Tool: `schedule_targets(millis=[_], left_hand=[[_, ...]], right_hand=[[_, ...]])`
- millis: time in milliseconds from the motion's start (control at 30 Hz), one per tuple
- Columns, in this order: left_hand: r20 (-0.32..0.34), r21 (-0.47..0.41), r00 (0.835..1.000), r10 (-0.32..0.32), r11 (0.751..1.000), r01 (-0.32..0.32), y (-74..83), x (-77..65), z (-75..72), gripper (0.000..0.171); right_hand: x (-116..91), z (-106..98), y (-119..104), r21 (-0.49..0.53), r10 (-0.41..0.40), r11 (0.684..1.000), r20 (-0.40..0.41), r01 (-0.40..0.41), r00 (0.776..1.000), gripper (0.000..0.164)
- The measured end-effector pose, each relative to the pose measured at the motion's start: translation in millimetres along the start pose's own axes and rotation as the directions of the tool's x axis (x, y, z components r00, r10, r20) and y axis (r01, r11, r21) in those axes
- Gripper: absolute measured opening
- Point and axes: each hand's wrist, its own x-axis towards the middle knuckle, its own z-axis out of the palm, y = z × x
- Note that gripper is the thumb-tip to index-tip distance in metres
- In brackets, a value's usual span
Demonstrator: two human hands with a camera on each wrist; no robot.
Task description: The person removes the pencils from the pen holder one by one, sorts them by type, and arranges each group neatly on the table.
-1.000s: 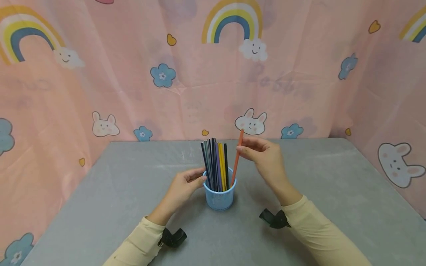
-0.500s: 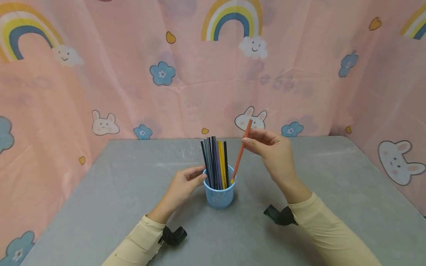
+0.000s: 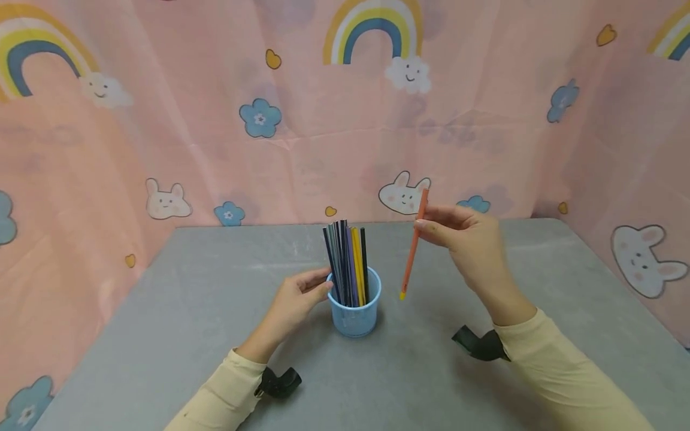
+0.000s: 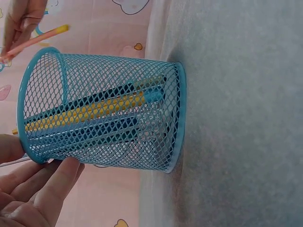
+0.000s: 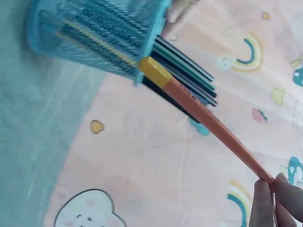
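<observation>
A light-blue mesh pencil cup (image 3: 354, 320) stands upright on the table, holding several dark pencils (image 4: 90, 135), a purple one and yellow ones (image 3: 358, 263). My left hand (image 3: 293, 305) grips the cup's left rim, thumb and fingers on either side of the wall. To the right of the cup, my right hand (image 3: 469, 245) pinches an orange pencil (image 3: 414, 248) near its upper end. The pencil (image 5: 213, 127) hangs slightly tilted, its yellow-tipped end (image 5: 155, 72) downward, apart from the cup and above the table.
The grey table (image 3: 135, 371) reaches back to a pink curtain (image 3: 215, 149) printed with rainbows, rabbits and flowers. Black wrist-worn devices (image 3: 280, 383) sit below both sleeves.
My right hand has lifted the orange pencil out of the cup and carried it to the right. My left hand stays at the cup's rim.
</observation>
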Motion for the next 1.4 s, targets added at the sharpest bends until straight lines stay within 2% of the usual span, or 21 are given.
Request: schedule_targets(millis=[100,433,667,867,1267,1400], left_hand=[[-0.017,-0.003,1.0,-0.01,1.0,0.01,0.9,-1.7,-0.9,0.039],[-0.009,-0.011,1.0,-0.009,1.0,0.009,2.3,-3.1,-0.3,0.04],[-0.016,-0.007,1.0,-0.001,1.0,0.001,1.5,-1.5,1.3,0.039],[-0.008,-0.007,1.0,0.0,1.0,0.0,1.8,-0.4,3.0,0.04],[-0.012,-0.02,1.0,0.005,1.0,-0.005,0.7,-1.4,2.2,0.039],[-0.014,-0.019,1.0,0.005,1.0,-0.005,-0.4,-1.0,1.8,0.04]], right_hand=[[1,0,6,-0.12,0.048,0.992,0.032,-0.044,0.998,0.041],[7,5,37,-0.208,0.199,0.963,0.108,-0.173,0.974,0.043],[13,11,55,-0.186,0.277,0.95,0.133,-0.25,0.952,0.039],[17,13,70,-0.187,0.362,0.924,0.152,-0.333,0.92,0.04],[20,23,97,-0.266,0.427,0.887,0.165,-0.376,0.889,0.035],[19,24,103,-0.274,0.475,0.864,0.166,-0.422,0.864,0.037]])
